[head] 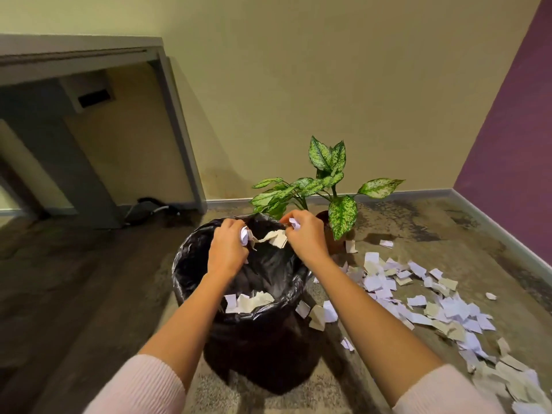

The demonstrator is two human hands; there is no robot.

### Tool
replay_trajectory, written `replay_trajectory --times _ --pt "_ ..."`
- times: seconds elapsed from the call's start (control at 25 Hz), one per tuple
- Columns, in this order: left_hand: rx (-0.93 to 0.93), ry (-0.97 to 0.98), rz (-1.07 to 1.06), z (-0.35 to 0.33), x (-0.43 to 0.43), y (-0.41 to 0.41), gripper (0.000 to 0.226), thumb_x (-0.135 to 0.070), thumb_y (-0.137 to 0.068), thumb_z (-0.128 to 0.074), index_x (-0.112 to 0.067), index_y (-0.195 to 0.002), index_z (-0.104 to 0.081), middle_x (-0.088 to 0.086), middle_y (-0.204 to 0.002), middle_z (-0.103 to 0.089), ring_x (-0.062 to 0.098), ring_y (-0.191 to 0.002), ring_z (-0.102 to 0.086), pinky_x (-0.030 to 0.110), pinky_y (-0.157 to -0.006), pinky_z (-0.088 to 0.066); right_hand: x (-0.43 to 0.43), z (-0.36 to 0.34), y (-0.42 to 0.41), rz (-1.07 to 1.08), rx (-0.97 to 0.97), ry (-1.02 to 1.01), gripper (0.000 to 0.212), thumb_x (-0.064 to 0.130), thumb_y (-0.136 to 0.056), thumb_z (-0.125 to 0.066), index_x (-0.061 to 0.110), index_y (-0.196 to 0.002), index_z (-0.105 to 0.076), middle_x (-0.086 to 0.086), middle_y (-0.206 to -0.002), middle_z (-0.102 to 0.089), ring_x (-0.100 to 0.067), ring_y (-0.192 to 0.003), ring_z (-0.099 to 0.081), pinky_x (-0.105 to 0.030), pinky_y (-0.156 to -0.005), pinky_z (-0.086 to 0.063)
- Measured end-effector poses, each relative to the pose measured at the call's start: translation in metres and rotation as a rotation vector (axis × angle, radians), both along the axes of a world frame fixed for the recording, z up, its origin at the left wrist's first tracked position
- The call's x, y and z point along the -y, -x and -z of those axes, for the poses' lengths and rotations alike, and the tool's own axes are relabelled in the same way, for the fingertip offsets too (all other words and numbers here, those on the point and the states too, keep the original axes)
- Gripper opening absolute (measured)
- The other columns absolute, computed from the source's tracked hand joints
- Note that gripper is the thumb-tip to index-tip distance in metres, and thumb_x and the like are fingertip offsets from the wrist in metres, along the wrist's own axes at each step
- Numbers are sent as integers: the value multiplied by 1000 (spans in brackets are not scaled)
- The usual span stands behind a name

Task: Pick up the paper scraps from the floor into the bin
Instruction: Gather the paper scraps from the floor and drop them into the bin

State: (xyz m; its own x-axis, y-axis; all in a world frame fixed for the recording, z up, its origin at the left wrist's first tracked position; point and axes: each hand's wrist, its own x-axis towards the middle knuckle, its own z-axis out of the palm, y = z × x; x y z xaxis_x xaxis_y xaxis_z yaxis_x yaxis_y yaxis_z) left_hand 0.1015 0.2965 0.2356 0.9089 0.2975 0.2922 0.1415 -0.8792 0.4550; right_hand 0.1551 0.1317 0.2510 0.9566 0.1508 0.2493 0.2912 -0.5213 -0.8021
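A round bin [191,282] lined with a black plastic bag stands on the floor in the middle of the head view. Both my hands hover over its far rim. My left hand [227,249] grips crumpled white scraps [244,234]. My right hand [304,237] holds more crumpled paper [295,224], and a beige scrap [276,238] hangs between the two hands above the opening. Several scraps [248,303] lie inside the bin near its front rim. A wide spread of white and beige paper scraps [433,309] covers the floor to the right of the bin.
A potted plant [328,186] with speckled green leaves stands just behind the bin against the beige wall. A grey desk frame [176,115] with cables under it is at the left. A purple wall [513,144] closes the right side.
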Motion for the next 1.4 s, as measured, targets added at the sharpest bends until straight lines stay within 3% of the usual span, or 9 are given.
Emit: replay_trajectory --times 0.24,0.4,0.52,0.68,1.04,1.2,1.4 --pt "-261 -102 -19 24 -37 4 29 -12 -79 -64 -18 -107 -64 7 -119 -53 32 -107 -53 42 -77 -50 -48 33 -1 -188 -66 277 29 5 -82 -61 18 -107 -66 -11 -114 -57 -31 -103 -57 -30 -78 -43" --pt "-376 -152 -1 36 -45 5 43 -25 -84 -65 -29 -127 -57 6 -131 -46 30 -116 -51 44 -86 -52 -59 44 -4 -252 -201 458 56 22 -75 -77 20 -127 -54 -12 -127 -48 -33 -115 -53 -35 -87 -45" --pt "-417 -151 10 41 -47 3 54 -29 -87 -65 -34 -138 -49 5 -142 -37 28 -128 -42 44 -93 -51 -60 47 -5 -261 -245 491 66 25 -74 -79 21 -131 -48 -12 -131 -44 -33 -118 -50 -38 -90 -46" --pt "-465 -165 22 40 -43 1 68 -28 -83 -68 -33 -145 -40 6 -147 -33 29 -133 -35 46 -94 -50 -52 47 -9 -253 -239 466 57 18 -76 -75 20 -128 -51 -12 -130 -47 -32 -117 -51 -37 -89 -45" --pt "-268 -148 47 9 0 -9 66 -22 -82 -66 -24 -143 -43 5 -143 -42 28 -132 -40 46 -97 -48 -12 18 -2 -193 -83 283 41 9 -79 -65 19 -118 -60 -9 -117 -56 -26 -105 -57 -36 -87 -50" --pt "-126 -170 112 -10 47 -16 57 -24 -84 -62 -21 -139 -47 6 -136 -50 30 -127 -44 46 -94 -47 27 5 1 -94 39 216 35 8 -78 -62 16 -112 -64 -10 -111 -59 -27 -103 -56 -36 -87 -49" --pt "13 -240 235 -16 120 -20 52 -23 -82 -63 -21 -133 -53 5 -129 -55 28 -120 -48 41 -91 -46 94 9 6 15 36 245 33 8 -80 -62 19 -111 -63 -9 -114 -58 -25 -110 -50 -41 -89 -49"
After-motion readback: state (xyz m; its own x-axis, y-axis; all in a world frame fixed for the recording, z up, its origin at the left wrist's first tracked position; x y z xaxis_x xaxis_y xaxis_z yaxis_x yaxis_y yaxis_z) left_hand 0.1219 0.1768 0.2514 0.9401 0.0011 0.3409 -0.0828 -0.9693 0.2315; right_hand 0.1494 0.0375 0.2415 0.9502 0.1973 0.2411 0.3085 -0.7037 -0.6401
